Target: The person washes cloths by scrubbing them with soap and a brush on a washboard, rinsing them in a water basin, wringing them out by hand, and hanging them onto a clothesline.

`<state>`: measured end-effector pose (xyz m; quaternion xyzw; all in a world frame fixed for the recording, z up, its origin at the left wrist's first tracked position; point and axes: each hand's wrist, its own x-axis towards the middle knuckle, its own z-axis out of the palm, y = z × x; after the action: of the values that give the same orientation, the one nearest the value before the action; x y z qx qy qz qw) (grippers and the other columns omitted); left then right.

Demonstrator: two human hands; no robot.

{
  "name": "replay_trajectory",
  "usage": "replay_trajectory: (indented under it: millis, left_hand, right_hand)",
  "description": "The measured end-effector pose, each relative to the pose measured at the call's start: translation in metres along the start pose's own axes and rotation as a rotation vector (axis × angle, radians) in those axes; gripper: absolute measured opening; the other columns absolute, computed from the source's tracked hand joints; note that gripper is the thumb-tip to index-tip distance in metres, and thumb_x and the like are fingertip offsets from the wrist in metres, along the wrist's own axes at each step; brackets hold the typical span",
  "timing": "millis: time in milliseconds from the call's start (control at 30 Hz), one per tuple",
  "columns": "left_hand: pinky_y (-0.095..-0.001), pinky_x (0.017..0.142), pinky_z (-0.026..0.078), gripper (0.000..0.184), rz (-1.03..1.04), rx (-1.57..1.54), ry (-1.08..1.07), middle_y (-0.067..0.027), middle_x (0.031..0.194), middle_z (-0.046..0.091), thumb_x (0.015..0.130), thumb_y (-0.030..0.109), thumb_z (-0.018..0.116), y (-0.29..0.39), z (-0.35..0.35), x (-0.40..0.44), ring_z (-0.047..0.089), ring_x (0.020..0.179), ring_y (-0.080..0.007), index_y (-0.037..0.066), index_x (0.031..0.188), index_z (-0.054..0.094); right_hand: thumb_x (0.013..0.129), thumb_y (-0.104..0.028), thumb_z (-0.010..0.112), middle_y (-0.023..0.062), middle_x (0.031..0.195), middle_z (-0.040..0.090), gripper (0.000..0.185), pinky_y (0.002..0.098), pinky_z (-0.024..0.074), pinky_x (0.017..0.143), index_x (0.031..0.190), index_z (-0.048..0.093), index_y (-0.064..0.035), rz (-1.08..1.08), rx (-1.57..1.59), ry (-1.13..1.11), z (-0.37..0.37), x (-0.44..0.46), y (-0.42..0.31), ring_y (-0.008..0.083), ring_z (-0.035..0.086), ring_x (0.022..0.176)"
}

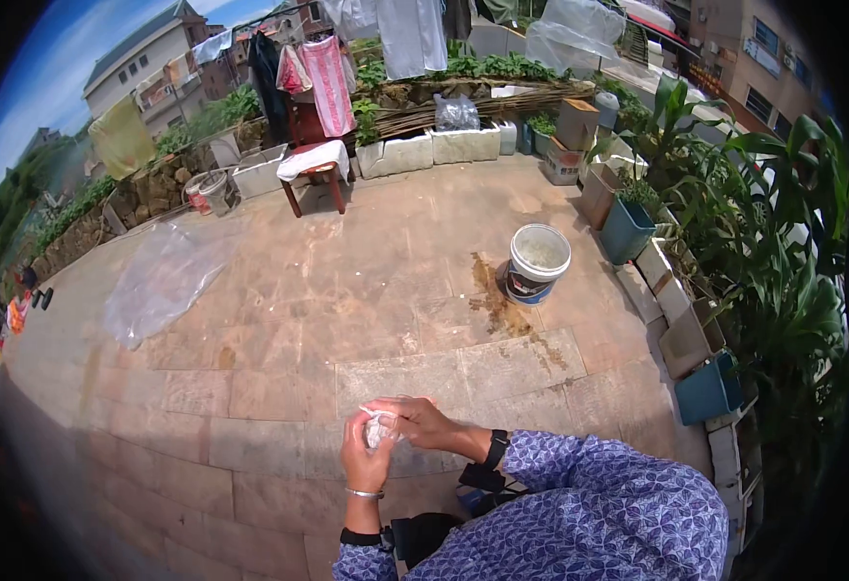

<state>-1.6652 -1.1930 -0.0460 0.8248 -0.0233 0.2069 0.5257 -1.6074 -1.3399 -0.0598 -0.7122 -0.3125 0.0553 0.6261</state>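
Observation:
Both hands meet low in the middle of the head view around a small crumpled white cloth or tissue (380, 428); which of the two it is I cannot tell. My left hand (364, 457), with a silver bracelet at the wrist, curls its fingers around the near left side of the white wad. From the right, my right hand (421, 423), with a black band at the wrist, closes over the wad's top and side. Part of the wad is hidden behind the fingers. Tiled paving (279, 387) lies below the hands.
A white bucket (528, 287) stands ahead right beside a wet stain. Clear plastic sheeting (158, 286) lies on the left. At the back, a red chair (332, 172) carries cloth, under hanging laundry (410, 39). Planters (707, 387) and tall leafy plants (792, 242) line the right edge.

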Motion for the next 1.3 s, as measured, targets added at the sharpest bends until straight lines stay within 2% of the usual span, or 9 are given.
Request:
replay_trajectory:
  millis: [133, 333, 500, 667, 733, 900, 967, 1133, 1300]
  left_hand:
    - [-0.0335, 0.069, 0.050, 0.030, -0.387, -0.125, -0.092, -0.0161, 0.097, 0.064, 0.080, 0.018, 0.071, -0.058, -0.031, 0.069, 0.063, 0.075, -0.0198, 0.000, 0.102, 0.062]
    - [-0.0326, 0.071, 0.050, 0.021, -0.368, -0.210, -0.177, -0.0148, 0.099, 0.065, 0.087, 0.017, 0.063, -0.131, -0.106, 0.220, 0.063, 0.078, -0.0208, 0.001, 0.100, 0.067]
    - [-0.0379, 0.092, 0.044, 0.026, 0.316, 0.309, 0.005, -0.0156, 0.121, 0.059, 0.086, 0.014, 0.059, -0.151, -0.148, 0.369, 0.058, 0.104, -0.0287, 0.002, 0.107, 0.068]
    - [-0.0370, 0.090, 0.041, 0.018, 0.454, 0.154, 0.032, -0.0137, 0.104, 0.066, 0.083, 0.011, 0.061, -0.174, -0.168, 0.486, 0.060, 0.097, -0.0273, 0.001, 0.097, 0.068]
    - [-0.0294, 0.076, 0.046, 0.012, -0.007, -0.413, -0.014, -0.0086, 0.087, 0.066, 0.087, 0.008, 0.058, -0.193, -0.175, 0.524, 0.059, 0.081, -0.0154, -0.001, 0.092, 0.065]
    - [-0.0231, 0.064, 0.043, 0.012, 0.001, -0.251, -0.029, -0.0066, 0.087, 0.064, 0.088, 0.008, 0.056, -0.242, -0.194, 0.630, 0.053, 0.073, -0.0091, 0.000, 0.096, 0.061]
    - [-0.0228, 0.065, 0.043, 0.018, -0.070, -0.415, -0.086, -0.0048, 0.087, 0.062, 0.087, 0.012, 0.059, -0.260, -0.206, 0.675, 0.053, 0.075, -0.0088, 0.002, 0.102, 0.058]
    - [-0.0267, 0.080, 0.045, 0.045, -0.446, -0.586, -0.559, -0.0119, 0.112, 0.060, 0.083, 0.011, 0.066, -0.257, -0.224, 0.750, 0.053, 0.105, -0.0133, 0.004, 0.124, 0.048]
    - [-0.0237, 0.065, 0.046, 0.022, -0.508, -0.412, -0.535, -0.0002, 0.081, 0.063, 0.078, 0.011, 0.074, -0.378, -0.245, 0.817, 0.057, 0.070, -0.0079, 0.002, 0.097, 0.067]
  right_hand:
    - [0.096, -0.019, 0.053, 0.0050, 0.112, 0.062, 0.031, 0.0268, 0.0451, 0.087, 0.121, 0.060, -0.0019, 0.255, 0.391, -0.031, 0.014, 0.113, 0.016, 0.0098, 0.055, 0.100]
    - [0.096, -0.015, 0.054, 0.0019, 0.098, 0.063, 0.030, 0.0228, 0.0476, 0.076, 0.121, 0.059, -0.0002, 0.274, 0.419, 0.106, 0.031, 0.267, 0.040, 0.0067, 0.056, 0.087]
    - [0.092, -0.015, 0.058, 0.0033, 0.087, 0.063, 0.024, 0.0243, 0.0487, 0.073, 0.112, 0.061, -0.0014, 0.204, 0.281, -0.033, 0.020, 0.378, 0.050, 0.0076, 0.057, 0.082]
    - [0.083, -0.027, 0.068, 0.0062, 0.074, 0.064, 0.024, 0.0322, 0.0496, 0.071, 0.090, 0.059, -0.0067, 0.198, -0.322, -0.155, -0.007, 0.481, 0.084, 0.0163, 0.062, 0.074]
    - [0.082, -0.027, 0.068, 0.0071, 0.076, 0.063, 0.022, 0.0333, 0.0498, 0.072, 0.087, 0.058, -0.0071, 0.063, -0.391, -0.136, -0.015, 0.528, 0.120, 0.0195, 0.062, 0.076]
    - [0.081, -0.018, 0.068, 0.0059, 0.082, 0.063, 0.016, 0.0320, 0.0496, 0.075, 0.082, 0.056, -0.0076, -0.345, -0.781, 0.182, -0.026, 0.653, 0.173, 0.0182, 0.063, 0.082]
    - [0.082, -0.008, 0.066, 0.0029, 0.087, 0.061, 0.011, 0.0259, 0.0480, 0.074, 0.084, 0.056, -0.0065, 0.207, 0.497, -0.016, -0.033, 0.701, 0.176, 0.0110, 0.059, 0.081]
    - [0.083, 0.001, 0.063, 0.0000, 0.089, 0.058, 0.014, 0.0217, 0.0468, 0.069, 0.093, 0.055, -0.0042, 0.126, 0.298, -0.130, -0.047, 0.822, 0.174, 0.0056, 0.056, 0.083]
    - [0.085, -0.004, 0.065, -0.0020, 0.085, 0.057, 0.013, 0.0210, 0.0458, 0.066, 0.094, 0.055, -0.0036, 0.183, 0.392, -0.013, -0.075, 0.916, 0.174, 0.0046, 0.055, 0.077]
